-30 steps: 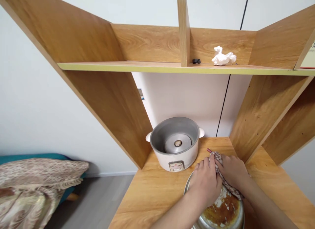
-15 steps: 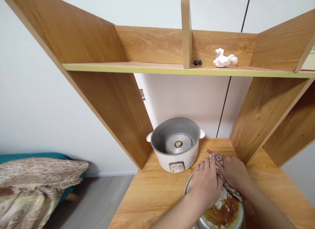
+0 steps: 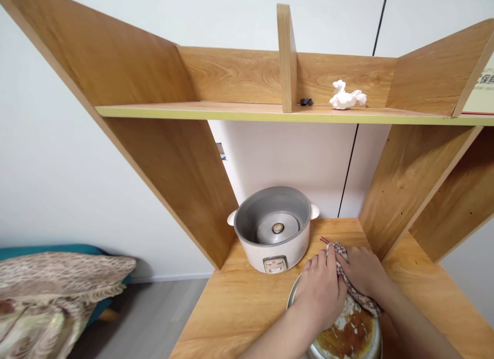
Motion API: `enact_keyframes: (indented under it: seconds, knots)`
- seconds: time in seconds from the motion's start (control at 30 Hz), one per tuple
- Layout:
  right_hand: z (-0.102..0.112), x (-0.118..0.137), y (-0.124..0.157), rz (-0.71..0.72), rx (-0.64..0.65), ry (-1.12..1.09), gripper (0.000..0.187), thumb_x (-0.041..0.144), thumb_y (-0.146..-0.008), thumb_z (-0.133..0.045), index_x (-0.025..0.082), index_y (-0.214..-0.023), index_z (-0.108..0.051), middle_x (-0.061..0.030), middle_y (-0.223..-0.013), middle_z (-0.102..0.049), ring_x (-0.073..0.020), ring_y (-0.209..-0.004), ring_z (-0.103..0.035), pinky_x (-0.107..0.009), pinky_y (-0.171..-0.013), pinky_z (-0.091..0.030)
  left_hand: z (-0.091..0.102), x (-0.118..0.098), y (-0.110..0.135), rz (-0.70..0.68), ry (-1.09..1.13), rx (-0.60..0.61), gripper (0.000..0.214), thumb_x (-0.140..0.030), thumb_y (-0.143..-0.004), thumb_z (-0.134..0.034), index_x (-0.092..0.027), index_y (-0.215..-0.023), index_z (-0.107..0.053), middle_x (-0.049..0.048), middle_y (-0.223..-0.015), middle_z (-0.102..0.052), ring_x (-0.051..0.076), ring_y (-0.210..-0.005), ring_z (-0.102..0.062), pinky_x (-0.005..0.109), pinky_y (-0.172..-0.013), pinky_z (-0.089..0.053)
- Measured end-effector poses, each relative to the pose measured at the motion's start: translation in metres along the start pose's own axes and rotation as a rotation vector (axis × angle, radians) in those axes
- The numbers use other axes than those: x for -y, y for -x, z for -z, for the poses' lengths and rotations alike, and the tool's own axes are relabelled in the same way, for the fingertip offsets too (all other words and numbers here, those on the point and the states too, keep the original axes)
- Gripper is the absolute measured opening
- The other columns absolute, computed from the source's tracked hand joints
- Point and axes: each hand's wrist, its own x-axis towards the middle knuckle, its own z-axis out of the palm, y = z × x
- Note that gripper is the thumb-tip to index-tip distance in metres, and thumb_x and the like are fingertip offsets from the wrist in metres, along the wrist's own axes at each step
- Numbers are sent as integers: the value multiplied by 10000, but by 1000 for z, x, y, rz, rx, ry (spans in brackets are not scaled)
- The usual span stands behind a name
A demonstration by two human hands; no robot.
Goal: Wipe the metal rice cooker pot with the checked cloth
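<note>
Nearest the camera, a round metal inner pot [image 3: 349,333] with burnt brown residue and white flecks across its bottom sits on the light wooden counter [image 3: 239,302], cut off by the lower edge of the view. Both hands rest over its far rim. The left hand [image 3: 322,289] lies palm down with fingers curled over the rim, apparently bracing the pot so it cannot slide. The right hand [image 3: 360,271] presses against it from the other side, closed on a brown-and-white patterned cloth [image 3: 349,281] bunched between the two hands; the cloth trails down along the right wrist into the pot, placed where it can meet the crusted residue. A thin red strip [image 3: 323,240] pokes out just beyond the fingertips; what it is cannot be told.

Just beyond the left hand stands a white electric rice cooker body [image 3: 275,227], open, its grey well and central heating plate bare, which fits the pot being out of it.

Above and well beyond both hands, a wooden shelf [image 3: 231,112] carries a crumpled white tissue [image 3: 345,97] and a small black object [image 3: 306,101]. Far off to the left of the hands, low down, lies a beige patterned blanket [image 3: 57,287] on teal bedding.
</note>
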Motion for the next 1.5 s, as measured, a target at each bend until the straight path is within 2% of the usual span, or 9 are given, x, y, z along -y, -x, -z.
enact_keyframes:
  seconds: [0.2,0.37,0.43,0.7,0.83,1.0,1.3,1.37,1.5]
  knots:
    - [-3,1,2,-68,-34,40,545,515,-1045,-325,149,-1073,-728,-214,-1020,-765,-374,-977,-720,-440,-800,-485,-2,1,-1,-2,-13,-1,735,-279,-935,-408,-29,-1616,-285,239,-1463,-531,379,-1332,-510,524,-1136,-376]
    - [4,0,0,63,26,-56,509,488,-1074,-281,259,-1041,-734,-76,-1041,-795,-242,-977,-735,-324,-809,-477,-4,1,-1,-3,-14,-25,721,-280,-935,-414,-48,-1610,-315,224,-1453,-544,375,-1308,-527,524,-1126,-388]
    - [5,0,0,78,35,-65,518,490,-1078,-270,273,-1029,-737,-60,-1032,-798,-229,-974,-737,-315,-811,-476,-4,1,-2,-1,-18,-29,722,-280,-938,-409,-39,-1611,-308,229,-1462,-537,380,-1312,-524,532,-1127,-388]
    - [-2,3,2,-91,-30,57,587,557,-1043,-313,151,-1061,-738,-216,-1015,-767,-372,-969,-724,-443,-799,-483,-3,2,0,-13,-9,-39,719,-288,-942,-405,-31,-1608,-315,229,-1429,-557,381,-1287,-539,537,-1116,-399]
    - [-2,2,2,-79,-10,41,586,542,-1048,-303,151,-1073,-738,-211,-1050,-766,-365,-1005,-718,-432,-812,-482,-4,2,-1,-11,-19,-30,723,-287,-939,-415,-39,-1610,-310,228,-1450,-542,383,-1304,-529,539,-1121,-395]
    - [0,-1,-1,17,40,-26,553,516,-1067,-271,237,-1052,-749,-106,-1054,-789,-275,-1005,-729,-355,-821,-478,-6,2,-1,-4,-30,-26,722,-291,-943,-409,-44,-1613,-305,225,-1461,-536,380,-1311,-526,536,-1121,-397]
    - [-2,2,2,-92,-28,54,569,543,-1044,-329,143,-1073,-733,-227,-1033,-762,-389,-989,-719,-452,-805,-482,-4,1,-1,-1,-17,-12,735,-288,-936,-413,-29,-1615,-296,231,-1467,-528,390,-1322,-515,548,-1135,-380]
    - [-1,2,2,-80,-19,33,569,546,-1047,-319,158,-1071,-735,-213,-1044,-767,-378,-998,-720,-439,-804,-481,-5,1,-1,-5,-16,-18,733,-290,-936,-416,-38,-1614,-299,226,-1460,-534,386,-1320,-516,542,-1135,-378]
    - [0,0,0,5,24,-46,548,525,-1069,-271,238,-1087,-738,-109,-1065,-790,-290,-1023,-729,-362,-822,-479,-5,1,-1,-12,-13,-27,733,-300,-937,-421,-47,-1614,-297,224,-1443,-542,378,-1304,-525,529,-1117,-389]
